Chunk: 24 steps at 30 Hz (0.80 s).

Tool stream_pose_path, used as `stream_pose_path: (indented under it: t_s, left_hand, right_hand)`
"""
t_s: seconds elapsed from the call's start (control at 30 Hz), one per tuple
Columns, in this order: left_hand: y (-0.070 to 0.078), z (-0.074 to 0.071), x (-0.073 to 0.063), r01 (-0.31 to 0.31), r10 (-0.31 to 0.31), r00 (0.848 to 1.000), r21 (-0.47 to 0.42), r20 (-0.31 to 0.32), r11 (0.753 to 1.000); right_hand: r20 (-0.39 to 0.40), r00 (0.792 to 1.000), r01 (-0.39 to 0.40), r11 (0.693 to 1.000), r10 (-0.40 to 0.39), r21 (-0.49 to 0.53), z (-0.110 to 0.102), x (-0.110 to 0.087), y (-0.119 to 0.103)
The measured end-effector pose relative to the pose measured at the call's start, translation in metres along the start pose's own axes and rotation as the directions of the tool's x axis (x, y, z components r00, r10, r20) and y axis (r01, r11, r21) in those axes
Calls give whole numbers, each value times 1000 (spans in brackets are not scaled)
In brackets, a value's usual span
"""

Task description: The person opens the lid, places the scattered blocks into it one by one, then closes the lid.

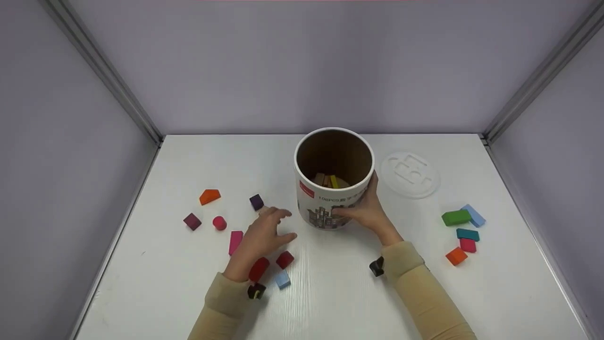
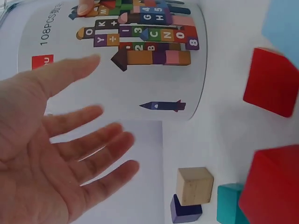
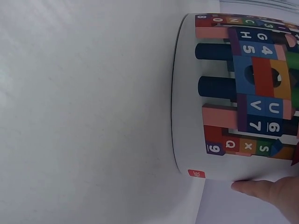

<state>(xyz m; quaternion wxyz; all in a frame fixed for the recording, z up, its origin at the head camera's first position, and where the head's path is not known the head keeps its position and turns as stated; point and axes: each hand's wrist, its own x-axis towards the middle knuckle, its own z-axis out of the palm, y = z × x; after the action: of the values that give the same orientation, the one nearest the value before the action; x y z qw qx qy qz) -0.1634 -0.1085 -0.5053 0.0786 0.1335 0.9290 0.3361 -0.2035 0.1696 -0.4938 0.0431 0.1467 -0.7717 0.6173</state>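
Note:
A white round block bucket (image 1: 323, 210) with printed block pictures stands upright, its mouth uncovered; some wooden blocks (image 1: 334, 181) lie at the bottom inside. My right hand (image 1: 367, 211) grips its right side, thumb across the front and fingers around the side, partly hidden. To the bucket's left, my left hand (image 1: 265, 233) is held with fingers spread and nothing in them, apart from the wall. Near and under that hand lie a dark purple block (image 1: 256, 202), a pink block (image 1: 235, 242), red blocks (image 1: 285, 259) and a light blue block (image 1: 282, 279). In the left wrist view a plain wood block (image 2: 195, 185) shows too.
A clear round lid (image 1: 410, 174) lies right of the bucket. Farther right are several blocks, among them a green one (image 1: 456, 217) and an orange one (image 1: 456, 256). At the left lie an orange block (image 1: 209, 196), a maroon cube (image 1: 192, 221) and a red cylinder (image 1: 219, 223). Walls enclose the table.

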Motion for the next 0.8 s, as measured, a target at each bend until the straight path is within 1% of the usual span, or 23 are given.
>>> stream_pose_path:
  t_s: [0.07, 0.17, 0.27, 0.33, 0.43, 0.5, 0.63, 0.8]
  left_hand:
    - [-1, 2, -7, -4, 0, 997, 52, 76, 999]
    - [-3, 8, -16, -23, 3, 986, 121, 169, 992]
    - [-5, 13, -24, -35, 2, 972, 137, 234, 990]
    - [-7, 17, -28, -29, -6, 965, 130, 263, 991]
    - [-9, 21, -33, -8, -24, 958, 110, 287, 994]
    - [-11, 24, -34, 11, -38, 956, 96, 290, 995]
    - [-16, 29, -34, 34, -50, 958, 63, 281, 997]
    - [-17, 29, -33, 38, -42, 964, 21, 262, 999]
  right_hand:
    - [0, 1000, 0, 1000, 0, -5, 0, 0, 0]
    - [2, 1000, 1, 1000, -1, -7, 0, 1, 0]
    - [2, 1000, -1, 1000, 1, -15, 0, 1, 1]
    - [0, 1000, -3, 1000, 3, -19, 0, 1, 1]
    - [0, 1000, -6, 1000, 6, -24, 0, 1, 0]
    - [-1, 1000, -11, 999, 11, -30, 0, 1, 0]
    - [4, 1000, -30, 999, 30, -32, 0, 0, -1]
    - [6, 999, -45, 999, 45, -18, 1, 0, -3]
